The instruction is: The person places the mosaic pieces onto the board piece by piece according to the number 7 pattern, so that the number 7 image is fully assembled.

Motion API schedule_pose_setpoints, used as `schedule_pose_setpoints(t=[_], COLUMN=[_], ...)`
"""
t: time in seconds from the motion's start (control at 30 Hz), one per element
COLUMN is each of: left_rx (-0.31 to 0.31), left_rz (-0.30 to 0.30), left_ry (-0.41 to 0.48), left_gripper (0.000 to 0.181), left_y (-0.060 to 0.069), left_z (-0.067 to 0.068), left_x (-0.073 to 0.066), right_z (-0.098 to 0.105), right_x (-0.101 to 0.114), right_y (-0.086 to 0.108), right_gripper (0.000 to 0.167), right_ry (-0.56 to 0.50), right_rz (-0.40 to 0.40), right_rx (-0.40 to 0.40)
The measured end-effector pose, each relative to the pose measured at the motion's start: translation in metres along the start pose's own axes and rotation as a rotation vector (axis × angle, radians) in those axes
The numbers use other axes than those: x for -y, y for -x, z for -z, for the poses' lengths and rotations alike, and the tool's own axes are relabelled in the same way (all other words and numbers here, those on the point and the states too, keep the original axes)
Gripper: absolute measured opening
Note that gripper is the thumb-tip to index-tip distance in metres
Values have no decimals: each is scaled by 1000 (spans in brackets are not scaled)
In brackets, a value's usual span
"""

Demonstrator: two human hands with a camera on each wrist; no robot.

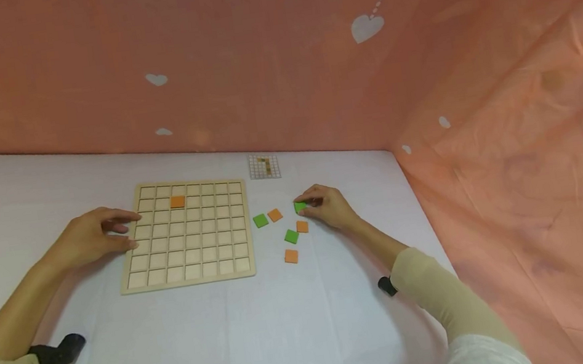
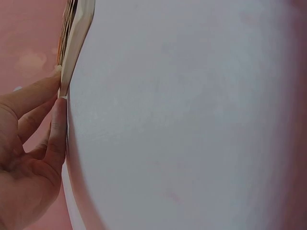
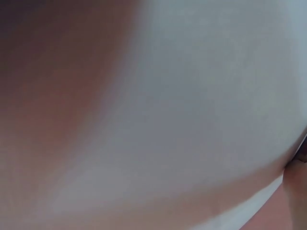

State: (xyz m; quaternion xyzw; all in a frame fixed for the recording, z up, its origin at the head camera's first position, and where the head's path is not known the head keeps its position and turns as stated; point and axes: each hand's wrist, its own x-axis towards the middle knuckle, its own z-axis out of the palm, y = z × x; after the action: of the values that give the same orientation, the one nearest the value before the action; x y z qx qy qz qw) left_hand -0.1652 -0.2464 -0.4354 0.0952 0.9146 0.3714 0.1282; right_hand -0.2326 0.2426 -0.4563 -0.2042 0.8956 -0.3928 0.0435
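Observation:
A pale wooden grid board (image 1: pixel 249 228) lies flat, with one orange tile (image 1: pixel 177 202) in an upper cell. My left hand (image 1: pixel 88 237) rests its thumb and fingertips, spread and relaxed, on the board's left edge; the left wrist view shows that hand (image 2: pixel 36 143) at the edge of the board (image 2: pixel 76 43). Right of the board, my right hand (image 1: pixel 333 207) pinches a green tile (image 1: pixel 300 207) between thumb and fingers. Only a blurred part of this hand (image 3: pixel 295 189) shows in the right wrist view, where the tile cannot be seen.
Between board and right hand lie loose tiles: green ones (image 1: pixel 260 220) (image 1: pixel 291 236) and orange ones (image 1: pixel 274 215) (image 1: pixel 302 226) (image 1: pixel 291 256). Behind them is a small printed grid card (image 1: pixel 264 166). A white cloth (image 1: pixel 180 347) covers the table; pink fabric (image 1: pixel 262 55) hangs behind and at the right.

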Motion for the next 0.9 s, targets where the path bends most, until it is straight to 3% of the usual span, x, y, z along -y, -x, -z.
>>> schedule_pose_setpoints(t=[0.53, 0.9], left_rx=[7, 8], left_rz=[14, 3], left_ry=[-12, -21], left_gripper=[62, 62], left_y=[-2, -3], left_z=[1, 1], left_x=[1, 2], right_z=[-6, -23], right_x=[20, 43], right_y=[-15, -35], right_gripper=[25, 25], right_ry=[-55, -122], right_rz=[-4, -29], right_rx=[-111, -102])
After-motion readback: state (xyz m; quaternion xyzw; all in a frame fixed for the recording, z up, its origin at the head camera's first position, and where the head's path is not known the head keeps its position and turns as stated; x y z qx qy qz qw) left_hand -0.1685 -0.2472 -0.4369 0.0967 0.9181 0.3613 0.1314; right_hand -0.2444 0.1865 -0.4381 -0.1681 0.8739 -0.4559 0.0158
